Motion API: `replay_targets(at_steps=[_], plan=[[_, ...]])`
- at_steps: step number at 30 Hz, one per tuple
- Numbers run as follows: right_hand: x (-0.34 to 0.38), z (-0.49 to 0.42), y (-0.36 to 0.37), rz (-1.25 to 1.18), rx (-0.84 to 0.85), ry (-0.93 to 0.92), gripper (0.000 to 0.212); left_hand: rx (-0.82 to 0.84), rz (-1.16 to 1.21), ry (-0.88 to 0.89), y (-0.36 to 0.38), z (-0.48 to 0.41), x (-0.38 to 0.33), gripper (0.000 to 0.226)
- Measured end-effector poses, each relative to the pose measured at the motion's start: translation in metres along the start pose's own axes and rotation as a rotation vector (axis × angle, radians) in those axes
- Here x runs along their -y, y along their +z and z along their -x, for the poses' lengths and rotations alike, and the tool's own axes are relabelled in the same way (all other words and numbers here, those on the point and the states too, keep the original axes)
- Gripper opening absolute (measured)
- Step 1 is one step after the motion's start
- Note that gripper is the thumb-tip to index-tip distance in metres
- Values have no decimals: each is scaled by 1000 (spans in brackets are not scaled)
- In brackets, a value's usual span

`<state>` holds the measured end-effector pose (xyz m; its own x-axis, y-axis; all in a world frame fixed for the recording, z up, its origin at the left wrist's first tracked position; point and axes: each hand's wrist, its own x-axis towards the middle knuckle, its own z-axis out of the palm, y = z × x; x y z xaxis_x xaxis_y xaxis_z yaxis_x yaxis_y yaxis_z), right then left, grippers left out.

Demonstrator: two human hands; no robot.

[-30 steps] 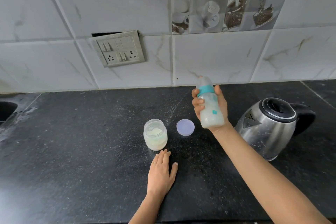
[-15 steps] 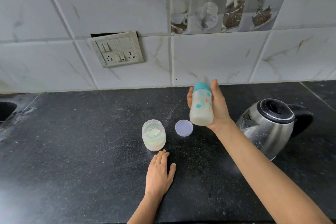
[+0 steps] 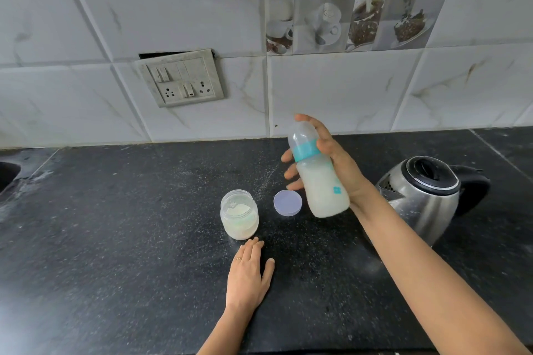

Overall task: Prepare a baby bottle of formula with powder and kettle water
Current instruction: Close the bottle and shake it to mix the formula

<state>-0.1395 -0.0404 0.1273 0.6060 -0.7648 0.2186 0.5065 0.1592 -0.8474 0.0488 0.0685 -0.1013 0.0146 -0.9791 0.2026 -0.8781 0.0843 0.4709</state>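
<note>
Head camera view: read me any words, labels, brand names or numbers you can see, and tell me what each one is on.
No text here can be read.
baby bottle: small teal printed marks, too blurred to read.
kettle, powder jar, lid, switch plate: no label or lettering shows.
picture tiles: printed cups and cakes only, no words.

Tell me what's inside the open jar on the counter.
Pale powder, heaped unevenly, shows through the open mouth of the jar. Anything buried under the powder is hidden.
</note>
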Motion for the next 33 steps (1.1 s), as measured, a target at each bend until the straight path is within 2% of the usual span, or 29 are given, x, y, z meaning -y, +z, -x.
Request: replay_targets(at_steps=[2, 3, 5, 7, 8, 10, 12, 14, 16, 18, 20, 21, 23, 24, 26, 28, 30, 31, 33], plan=[[2, 0, 2, -80, 50, -29, 59, 2, -1, 1, 0, 0, 0, 47], [3, -2, 5, -172, -20, -54, 52, 1, -2, 1, 1, 0, 0, 46], [4, -10, 9, -492, -280, -63, 35, 0, -3, 2, 0, 0, 0, 46], [3, -16, 9, -822, -487, -57, 37, 2, -7, 2, -1, 0, 0, 46], [2, -18, 8, -877, -563, -49, 43, 3, -7, 1, -1, 1, 0, 46], [1, -18, 6, -841, -669, -10, 48, 6, -4, -3, -1, 1, 0, 46], [0, -18, 6, -788, -696, 20, 42, 7, -2, -3, -1, 1, -1, 46], [-2, -17, 4, -791, -679, 38, 32, 7, 0, -4, -2, 0, -1, 46], [-6, -16, 0, -800, -629, 60, 31, 7, 1, -8, -2, 0, -1, 46], [-8, -12, -5, -794, -460, 105, 37, 8, 2, -6, -1, 1, -1, 46], [-8, -8, -8, -628, -259, 73, 36, 7, 5, -4, -1, 1, -1, 46], [-8, -8, -8, -544, -218, 49, 36, 7, 5, -6, -1, 1, -1, 46], [-9, -13, -6, -551, -272, 91, 35, 10, 5, -10, -1, 1, -1, 46], [-11, -18, -6, -620, -355, 106, 33, 11, 6, -11, -1, 0, -1, 46], [-13, -26, -9, -609, -573, 71, 25, 11, 10, -14, -1, 0, 0, 46], [-13, -25, -9, -576, -586, 95, 32, 10, 14, -12, 0, 1, 0, 45], [-13, -19, -12, -512, -419, 159, 61, 6, 17, -10, -1, 1, 0, 45], [-13, -16, -14, -445, -285, 142, 70, 7, 17, -10, -1, 0, -1, 46], [-13, -12, -14, -389, -145, 72, 68, 12, 14, -10, -1, 0, 0, 46]])
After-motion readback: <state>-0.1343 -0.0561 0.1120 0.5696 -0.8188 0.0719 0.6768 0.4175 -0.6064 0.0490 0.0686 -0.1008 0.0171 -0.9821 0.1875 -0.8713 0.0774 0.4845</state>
